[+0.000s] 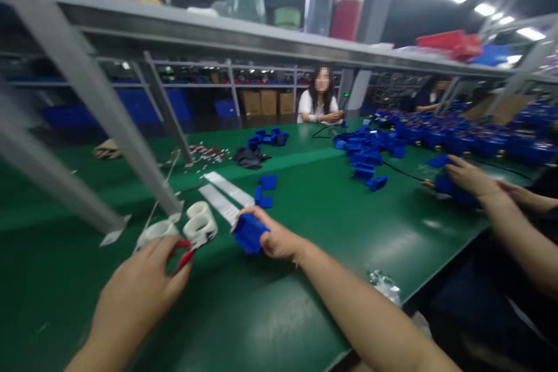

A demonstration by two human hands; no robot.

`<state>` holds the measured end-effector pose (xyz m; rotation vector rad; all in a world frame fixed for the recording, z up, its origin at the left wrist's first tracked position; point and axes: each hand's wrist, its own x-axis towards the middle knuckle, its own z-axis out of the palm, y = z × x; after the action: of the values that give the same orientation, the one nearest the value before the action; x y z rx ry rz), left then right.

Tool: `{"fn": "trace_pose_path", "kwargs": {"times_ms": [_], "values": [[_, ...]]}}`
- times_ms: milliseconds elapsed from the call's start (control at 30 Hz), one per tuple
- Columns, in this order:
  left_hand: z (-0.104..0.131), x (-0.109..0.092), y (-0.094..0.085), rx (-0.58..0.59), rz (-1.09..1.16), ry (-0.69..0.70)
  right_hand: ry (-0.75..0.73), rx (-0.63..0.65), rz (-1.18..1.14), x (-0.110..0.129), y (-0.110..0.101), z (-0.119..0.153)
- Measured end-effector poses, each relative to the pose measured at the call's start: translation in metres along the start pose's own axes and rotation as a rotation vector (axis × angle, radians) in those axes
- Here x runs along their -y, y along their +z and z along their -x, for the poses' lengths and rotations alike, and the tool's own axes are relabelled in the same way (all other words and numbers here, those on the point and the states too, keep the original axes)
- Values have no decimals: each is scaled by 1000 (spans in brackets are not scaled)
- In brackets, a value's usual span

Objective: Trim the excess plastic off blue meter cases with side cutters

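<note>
My left hand is closed around red-handled pliers, whose metal jaws point right, over the edge of a white tape roll. Another white roll lies just behind my left hand. To the right, my right hand grips a blue plastic part, with fingers behind it and thumb at its right edge. Behind that part, two pale flat strips lie on the green table. More blue pieces rest just beyond my right hand.
Metal shelf posts stand at the left under an overhead shelf. Blue parts are heaped at the back right. A co-worker's hands handle a blue item at the right; another person sits across. A clear plastic bag lies near the front edge.
</note>
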<state>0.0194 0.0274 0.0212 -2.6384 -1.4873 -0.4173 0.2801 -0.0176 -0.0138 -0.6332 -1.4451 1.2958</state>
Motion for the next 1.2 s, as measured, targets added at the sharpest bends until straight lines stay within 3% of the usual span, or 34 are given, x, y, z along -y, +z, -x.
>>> {"fn": "trace_pose_path", "kwargs": {"times_ms": [67, 133, 200, 300, 667, 933, 1200], "values": [[2, 0, -2, 7, 107, 60, -72, -85, 258, 4, -1, -1], [2, -4, -4, -20, 184, 100, -218, -161, 668, 4, -3, -7], [2, -7, -5, -33, 177, 111, -434, -125, 900, 2, -4, -13], [8, -12, -8, -16, 141, 117, -587, -91, 1067, -1, -4, -16], [25, -22, -13, 23, 173, 144, -866, -196, 1116, -21, 5, -26], [32, -28, -14, 62, 192, 137, -1103, -254, 1190, -20, 16, -35], [33, -30, -13, 58, 188, 122, -1167, -254, 1266, -20, 18, -33]]}}
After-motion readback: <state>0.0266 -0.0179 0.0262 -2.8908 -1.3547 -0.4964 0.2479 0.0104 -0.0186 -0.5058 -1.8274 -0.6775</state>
